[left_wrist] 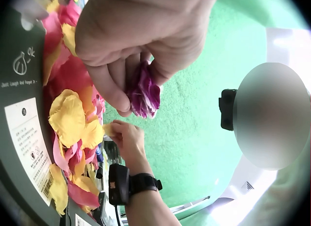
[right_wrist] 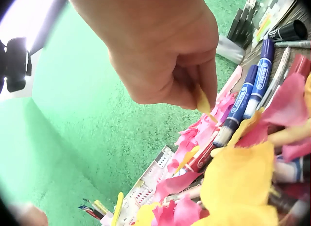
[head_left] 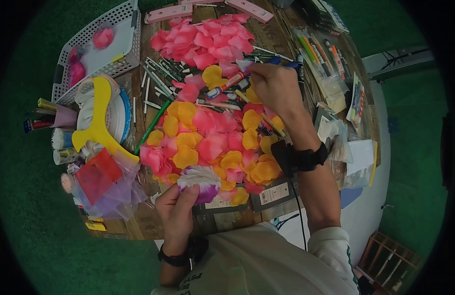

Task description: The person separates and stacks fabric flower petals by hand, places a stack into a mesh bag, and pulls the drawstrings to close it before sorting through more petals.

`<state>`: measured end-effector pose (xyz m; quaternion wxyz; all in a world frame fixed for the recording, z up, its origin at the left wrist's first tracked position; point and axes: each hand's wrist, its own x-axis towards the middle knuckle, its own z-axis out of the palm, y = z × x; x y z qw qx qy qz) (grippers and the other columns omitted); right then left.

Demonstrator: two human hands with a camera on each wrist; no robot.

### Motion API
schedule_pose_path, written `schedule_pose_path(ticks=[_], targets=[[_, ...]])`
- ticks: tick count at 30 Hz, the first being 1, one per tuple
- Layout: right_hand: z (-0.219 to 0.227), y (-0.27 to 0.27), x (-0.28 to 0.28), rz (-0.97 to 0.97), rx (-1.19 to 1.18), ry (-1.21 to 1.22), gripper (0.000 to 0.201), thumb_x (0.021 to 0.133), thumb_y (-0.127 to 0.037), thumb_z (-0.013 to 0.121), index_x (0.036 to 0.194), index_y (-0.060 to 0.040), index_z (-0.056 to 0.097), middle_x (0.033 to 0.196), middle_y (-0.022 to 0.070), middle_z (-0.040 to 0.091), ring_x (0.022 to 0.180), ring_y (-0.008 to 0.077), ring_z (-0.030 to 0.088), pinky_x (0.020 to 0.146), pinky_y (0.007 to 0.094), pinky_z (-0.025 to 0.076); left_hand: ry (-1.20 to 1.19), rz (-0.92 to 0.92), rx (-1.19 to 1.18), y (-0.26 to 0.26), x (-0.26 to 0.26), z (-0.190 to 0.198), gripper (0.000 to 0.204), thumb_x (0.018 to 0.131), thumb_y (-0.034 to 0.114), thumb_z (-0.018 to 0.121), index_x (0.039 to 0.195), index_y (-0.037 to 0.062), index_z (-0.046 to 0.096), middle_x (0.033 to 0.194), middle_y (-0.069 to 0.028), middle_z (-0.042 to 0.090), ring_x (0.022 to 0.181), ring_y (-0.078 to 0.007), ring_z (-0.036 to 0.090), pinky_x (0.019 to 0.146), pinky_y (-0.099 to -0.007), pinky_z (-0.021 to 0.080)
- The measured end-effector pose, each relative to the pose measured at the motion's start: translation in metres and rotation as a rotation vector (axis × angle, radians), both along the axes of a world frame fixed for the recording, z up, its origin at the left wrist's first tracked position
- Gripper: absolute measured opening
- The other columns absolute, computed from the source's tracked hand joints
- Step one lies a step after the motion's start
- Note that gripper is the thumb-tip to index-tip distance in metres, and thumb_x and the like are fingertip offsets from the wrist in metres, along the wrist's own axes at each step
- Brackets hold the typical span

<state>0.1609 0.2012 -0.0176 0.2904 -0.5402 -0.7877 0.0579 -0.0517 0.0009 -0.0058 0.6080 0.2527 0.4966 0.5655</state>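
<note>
My left hand [head_left: 176, 211] pinches a small stack of white-and-purple artificial petals [head_left: 200, 184] between thumb and fingers, near the table's front edge. Seen in the left wrist view, the purple petals [left_wrist: 146, 95] stick out below the curled fingers. Reaching to the far right of the pile, my right hand [head_left: 278, 88] has a yellow petal [right_wrist: 203, 102] pinched at its fingertips. A pale white-and-purple petal [head_left: 244, 65] shows beside those fingertips in the head view. Mixed pink petals [head_left: 210, 145] and yellow petals [head_left: 185, 156] lie heaped between the hands.
Behind them sits a heap of pink petals [head_left: 208, 42]. Markers, including a red one [head_left: 228, 84], and a green pencil [head_left: 152, 127] lie among the petals. A white basket [head_left: 134, 44] and yellow curved piece [head_left: 100, 105] stand left; bagged pens [head_left: 318, 54] lie right.
</note>
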Motion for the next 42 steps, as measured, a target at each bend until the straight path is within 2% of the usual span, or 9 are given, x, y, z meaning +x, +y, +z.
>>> schedule_pose_path(ticks=[7,11,13,20,26,29,35,37,42], targets=[[0.015,-0.003,-0.077,0.028,-0.275,-0.221,0.050,0.077,-0.047,0.064,0.101,-0.0038,0.056,0.070,0.0181,0.063,0.072,0.0339,0.064,0.059,0.0433,0.051,0.034,0.013,-0.017,-0.006,-0.001,0.003,0.020,0.087,0.005,0.057,0.102,-0.0072,0.062,0.097,-0.0066,0.065,0.087,-0.0101,0.057,0.081,-0.0236,0.044],[-0.004,-0.004,-0.097,0.009,-0.201,-0.193,0.048,0.077,-0.045,0.064,0.100,-0.0034,0.056,0.071,0.0185,0.063,0.071,0.0340,0.064,0.059,0.0430,0.051,0.051,0.042,-0.037,-0.008,-0.003,0.003,0.020,0.087,0.006,0.058,0.102,-0.0068,0.063,0.096,-0.0056,0.065,0.086,-0.0089,0.057,0.080,-0.0231,0.044],[-0.013,0.000,-0.101,0.065,-0.174,-0.251,0.028,0.075,-0.021,0.057,0.095,-0.0024,0.063,0.076,0.0144,0.066,0.071,0.0299,0.066,0.061,0.0394,0.052,0.065,0.009,-0.021,-0.009,-0.004,0.001,0.020,0.087,0.007,0.058,0.101,-0.0063,0.063,0.095,-0.0046,0.065,0.085,-0.0077,0.056,0.079,-0.0226,0.044],[-0.003,0.008,-0.098,0.213,-0.221,-0.381,0.015,0.070,-0.014,0.056,0.070,-0.0044,0.068,0.074,0.0157,0.065,0.071,0.0315,0.066,0.062,0.0416,0.052,0.098,0.013,-0.027,-0.008,-0.003,0.001,0.019,0.087,0.007,0.058,0.100,-0.0058,0.064,0.093,-0.0036,0.065,0.082,-0.0065,0.056,0.077,-0.0217,0.044],[-0.006,0.022,-0.055,0.080,-0.109,0.176,0.026,0.069,-0.007,0.055,0.090,-0.0070,0.071,0.073,0.0161,0.066,0.066,0.0282,0.065,0.066,0.0326,0.052,0.078,0.019,-0.036,-0.010,-0.003,-0.001,0.018,0.088,0.007,0.058,0.100,-0.0056,0.064,0.093,-0.0036,0.065,0.083,-0.0065,0.056,0.077,-0.0216,0.044],[0.009,0.019,-0.028,-0.072,-0.133,0.177,0.028,0.066,-0.010,0.052,0.087,-0.0062,0.071,0.078,0.0210,0.064,0.076,0.0350,0.063,0.079,0.0372,0.050,0.055,0.016,-0.037,-0.009,-0.004,-0.002,0.019,0.088,0.007,0.058,0.101,-0.0055,0.063,0.093,-0.0039,0.065,0.083,-0.0069,0.056,0.077,-0.0218,0.044],[0.023,0.011,0.001,-0.153,-0.341,0.095,0.029,0.067,-0.014,0.055,0.091,-0.0055,0.070,0.084,0.0219,0.064,0.083,0.0366,0.062,0.079,0.0375,0.049,0.050,-0.006,-0.038,-0.007,-0.002,-0.001,0.020,0.088,0.007,0.058,0.102,-0.0055,0.063,0.095,-0.0049,0.065,0.085,-0.0082,0.057,0.079,-0.0229,0.044],[0.027,0.008,-0.006,-0.187,-0.319,0.020,0.029,0.069,-0.016,0.056,0.092,-0.0049,0.069,0.085,0.0214,0.064,0.083,0.0373,0.062,0.078,0.0387,0.049,0.034,0.002,-0.046,-0.007,-0.002,-0.002,0.019,0.087,0.003,0.056,0.100,-0.0085,0.060,0.098,-0.0099,0.063,0.088,-0.0143,0.059,0.081,-0.0278,0.045],[0.022,0.007,-0.045,-0.201,-0.316,-0.219,0.036,0.076,-0.027,0.059,0.103,-0.0041,0.065,0.083,0.0237,0.064,0.079,0.0374,0.063,0.071,0.0396,0.051,0.038,0.015,-0.022,-0.010,-0.002,-0.003,0.018,0.087,0.003,0.055,0.100,-0.0082,0.060,0.098,-0.0100,0.063,0.088,-0.0150,0.059,0.082,-0.0284,0.045]])
